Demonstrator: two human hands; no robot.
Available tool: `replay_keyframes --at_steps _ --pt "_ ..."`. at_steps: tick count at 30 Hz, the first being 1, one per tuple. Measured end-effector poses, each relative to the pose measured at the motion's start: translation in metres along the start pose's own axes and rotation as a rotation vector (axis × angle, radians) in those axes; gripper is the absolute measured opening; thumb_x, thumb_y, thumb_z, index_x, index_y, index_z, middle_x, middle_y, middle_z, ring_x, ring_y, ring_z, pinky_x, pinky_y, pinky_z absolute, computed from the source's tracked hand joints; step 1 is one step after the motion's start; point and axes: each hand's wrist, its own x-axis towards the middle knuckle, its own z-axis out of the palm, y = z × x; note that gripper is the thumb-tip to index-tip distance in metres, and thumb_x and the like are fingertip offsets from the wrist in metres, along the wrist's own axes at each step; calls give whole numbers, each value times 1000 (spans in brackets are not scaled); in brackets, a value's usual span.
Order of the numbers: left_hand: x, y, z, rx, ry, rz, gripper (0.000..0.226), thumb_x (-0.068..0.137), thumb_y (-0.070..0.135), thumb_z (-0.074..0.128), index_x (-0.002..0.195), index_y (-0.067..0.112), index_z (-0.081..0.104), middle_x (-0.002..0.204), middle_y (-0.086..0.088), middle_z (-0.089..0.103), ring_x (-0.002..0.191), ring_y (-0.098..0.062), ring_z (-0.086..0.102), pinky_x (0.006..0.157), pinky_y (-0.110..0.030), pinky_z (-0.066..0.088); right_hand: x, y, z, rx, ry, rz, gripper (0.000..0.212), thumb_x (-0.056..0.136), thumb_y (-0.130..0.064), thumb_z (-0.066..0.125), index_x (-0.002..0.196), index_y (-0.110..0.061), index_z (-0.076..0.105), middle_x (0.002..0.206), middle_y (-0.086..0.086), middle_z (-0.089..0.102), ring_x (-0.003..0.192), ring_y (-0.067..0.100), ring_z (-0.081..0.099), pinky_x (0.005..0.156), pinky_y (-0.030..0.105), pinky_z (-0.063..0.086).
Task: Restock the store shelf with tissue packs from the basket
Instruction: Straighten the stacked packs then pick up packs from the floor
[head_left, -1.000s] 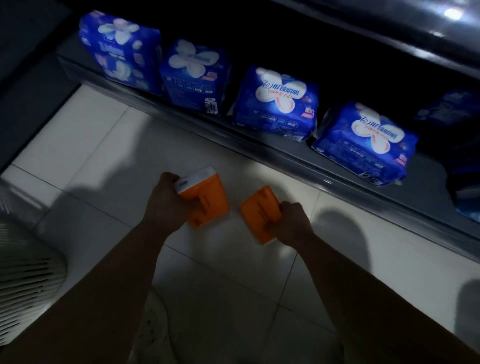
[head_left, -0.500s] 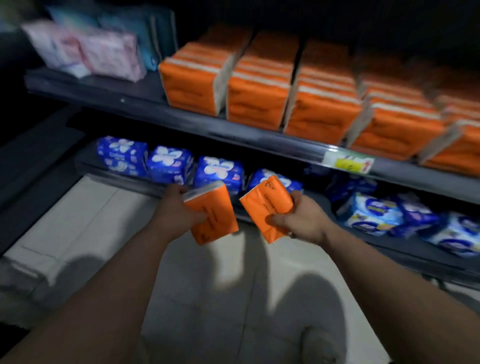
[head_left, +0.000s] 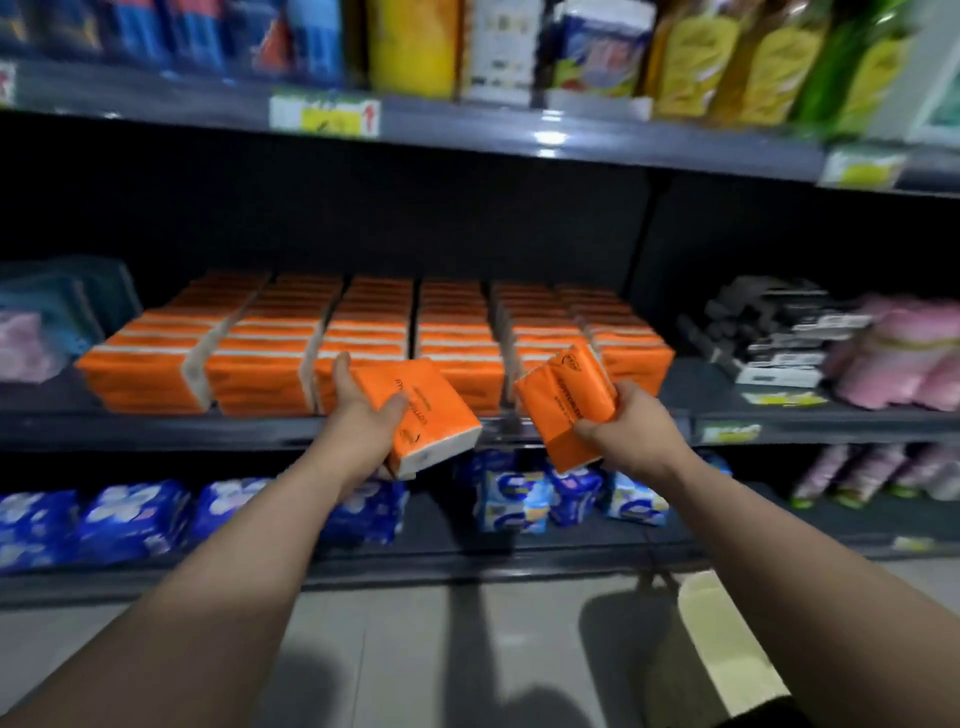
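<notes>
Dim store aisle, whole view motion-blurred; labels on the top shelf goods unreadable. Middle shelf (head_left: 156, 428) carried rows of orange tissue packs (head_left: 363, 332) standing packed side by side, touching, no gap between rows; bare shelf showed only right of them, before the black-and-white boxes (head_left: 779, 338). Left hand (head_left: 363, 415) held one orange pack (head_left: 426, 415) from below, thumb up the far side, fingers curled round it, white end facing down. Right hand (head_left: 628, 431) clamped a second pack (head_left: 566, 405), tilted, fingers hidden behind it. Both packs sat in front of the shelf lip, apart from the stock. Blue packs (head_left: 130, 519) lined the bottom shelf, partly hidden by the forearms. Basket was out of sight. Floor (head_left: 493, 649) below was open.
</notes>
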Motion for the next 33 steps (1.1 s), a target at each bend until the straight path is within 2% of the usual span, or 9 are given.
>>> replay_keyframes --at_steps 3,5,8,11,14,19,23,28,33 --pt "6 31 45 10 -106 46 109 65 46 82 141 37 3 123 -3 57 99 -23 63 88 -41 53 8 19 -41 -19 120 38 35 72 -23 71 100 -13 52 90 8 64 75 27 63 65 34 52" --pt "13 51 77 103 -177 75 111 52 47 88 133 27 15 112 -7 64 91 -22 66 84 -38 54 15 33 -68 -32 198 68 34 72 -24 71 98 -13 52 89 8 63 74 28 63 65 34 52" --pt "23 87 128 186 -225 166 70 64 18 87 113 17 37 100 -7 63 82 -23 64 68 -38 55 29 54 -103 -53 295 92 33 73 -25 70 97 -13 51 89 8 63 77 29 63 69 39 54" --pt "41 119 176 300 -230 293 48 64 16 86 99 17 54 95 -1 61 85 -18 60 72 -27 48 48 72 -132 -19 367 98 34 72 -24 70 98 -12 52 91 9 64 79 29 64 72 45 56" --pt "61 133 220 390 -267 398 41 60 19 88 94 18 66 93 3 63 88 -14 60 76 -24 48 67 87 -150 3 403 81 35 72 -25 70 100 -16 52 92 7 64 78 28 65 74 47 57" --pt "94 124 276 591 -340 508 41 61 16 86 97 20 68 97 3 65 87 -11 57 71 -21 42 90 109 -160 72 376 53 39 74 -21 70 107 -19 49 96 3 63 81 24 65 75 48 57" --pt "116 106 292 739 -354 585 40 62 18 84 98 21 65 105 0 66 99 -20 60 82 -29 48 103 128 -157 69 360 49 37 71 -20 72 100 -19 50 91 3 62 79 25 64 72 48 57" --pt "133 93 300 870 -392 665 39 65 20 84 95 20 58 102 1 59 95 -20 57 75 -31 45 111 145 -149 16 279 50 37 70 -16 74 99 -17 51 86 -1 59 74 18 60 58 30 48" --pt "142 94 303 963 -367 684 40 65 28 83 87 22 51 97 -1 53 92 -24 55 67 -30 39 117 153 -145 -30 181 29 36 68 -8 76 96 -19 56 83 -2 61 71 14 58 59 25 45"
